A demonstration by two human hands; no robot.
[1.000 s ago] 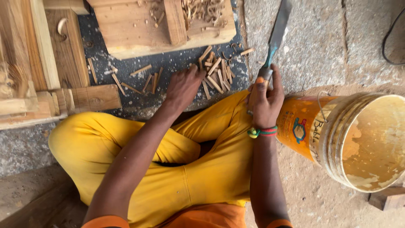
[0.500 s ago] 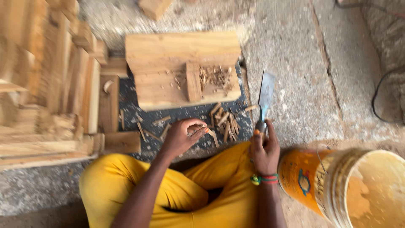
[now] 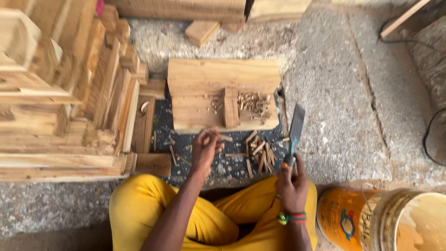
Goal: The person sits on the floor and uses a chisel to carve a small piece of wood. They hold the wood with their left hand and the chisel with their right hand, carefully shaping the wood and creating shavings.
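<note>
— Underfoot? Rough concrete floor [image 3: 344, 116], dark mat [image 3: 223, 167] strewn with wood sticks [image 3: 259, 153].
— Around? Stacked planks [image 3: 55, 107] at left, wooden block [image 3: 223, 93] ahead, orange bucket [image 3: 385, 221] lying at right, black cable [image 3: 429, 135] beyond.
— Hands? Left hand [image 3: 206, 148] pinching one small stick [image 3: 226, 138] just before the block; right hand [image 3: 291, 183] clenched on chisel [image 3: 294, 132], blade pointing away beside the sticks.

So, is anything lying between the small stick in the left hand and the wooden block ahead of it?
Nothing visible does. The left hand pinches the stick just short of the wooden block; loose sticks lie off beside it.
</note>
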